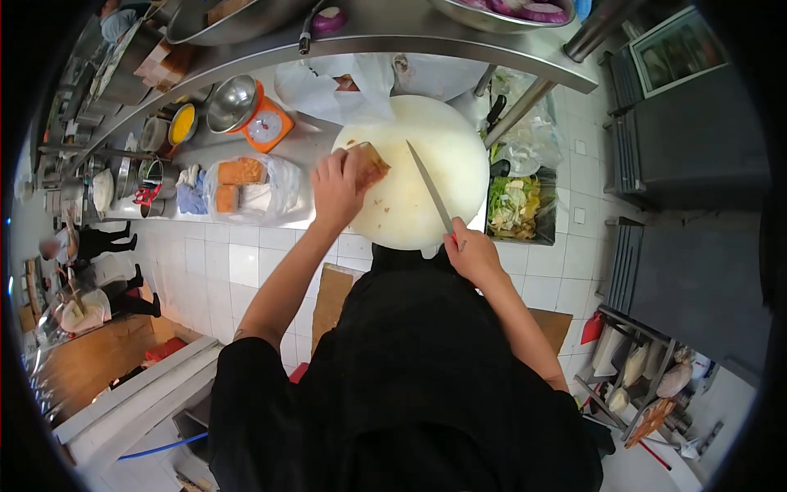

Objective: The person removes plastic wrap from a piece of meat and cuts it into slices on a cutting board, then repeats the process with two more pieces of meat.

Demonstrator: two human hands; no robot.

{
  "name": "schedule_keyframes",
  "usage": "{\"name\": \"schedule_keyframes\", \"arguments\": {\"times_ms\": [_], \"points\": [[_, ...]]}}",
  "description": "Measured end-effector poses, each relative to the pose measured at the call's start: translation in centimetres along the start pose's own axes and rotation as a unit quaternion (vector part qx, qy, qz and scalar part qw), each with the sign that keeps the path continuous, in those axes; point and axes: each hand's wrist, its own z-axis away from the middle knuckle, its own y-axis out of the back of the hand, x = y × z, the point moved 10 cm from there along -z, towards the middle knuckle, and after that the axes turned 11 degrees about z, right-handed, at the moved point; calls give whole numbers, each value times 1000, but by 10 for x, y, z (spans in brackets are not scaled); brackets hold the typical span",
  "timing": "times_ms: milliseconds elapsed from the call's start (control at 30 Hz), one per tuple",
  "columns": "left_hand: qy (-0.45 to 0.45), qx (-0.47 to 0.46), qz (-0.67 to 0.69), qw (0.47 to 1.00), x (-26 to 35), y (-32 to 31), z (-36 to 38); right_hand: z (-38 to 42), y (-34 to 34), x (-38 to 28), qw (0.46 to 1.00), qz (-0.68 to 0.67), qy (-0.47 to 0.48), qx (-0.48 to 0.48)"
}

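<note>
A round white cutting board (426, 205) lies in front of me with brown crumbs on it. My left hand (337, 184) is closed around a brown-crusted block (371, 163), perhaps bread, at the board's left side. The block is tilted, and my fingers cover part of it. My right hand (474, 254) grips a kitchen knife (429, 183) by its red handle at the board's near right edge. The long blade points away from me over the board, apart from the block. To the left, similar orange-brown blocks (241, 171) sit in a clear plastic bag (283, 184).
An orange kitchen scale (266, 127) carries a metal bowl (232, 104) at the back left. A steel shelf (443, 47) crosses above the board. On the right stands a bin of vegetable scraps (515, 205). Other people (98, 242) stand far left.
</note>
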Motion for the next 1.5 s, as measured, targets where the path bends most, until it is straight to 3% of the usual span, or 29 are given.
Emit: {"name": "schedule_keyframes", "arguments": {"times_ms": [67, 200, 333, 400, 600, 733, 933, 1100, 1367, 1467, 1500], "points": [[-77, 41, -3, 996, 22, 4, 27, -1, -4, -1, 1000, 11, 4, 9], [-105, 51, 24, 993, 45, 18, 42, -6, 3, -9, 998, 57, -2, 12], [-56, 26, 154, 986, 28, 19, 8, -20, 29, -55, 996, 38, 39, 72], [-52, 6, 150, 987, 23, 11, 4, -32, 44, -91, 987, 20, 103, 119], [-37, -18, 166, 985, 18, -2, 3, -79, 27, -120, 986, 25, 115, 121], [-66, -22, 190, 979, 21, 3, 5, -84, 14, -118, 989, 47, 101, 93], [-41, -7, 183, 982, 16, -3, 8, -52, 5, -100, 989, 63, 99, 94], [-34, -13, 173, 984, 16, -5, 7, 14, -2, -54, 996, 72, 30, -39], [-56, -8, 170, 984, 17, -4, 7, -39, -22, -69, 995, 81, 39, -35], [-14, -29, 192, 981, -5, 0, -2, -26, -25, -53, 996, 82, 24, -31], [87, -110, 307, 941, -33, -15, -12, -18, -23, -42, 996, 87, 13, -20]]}}
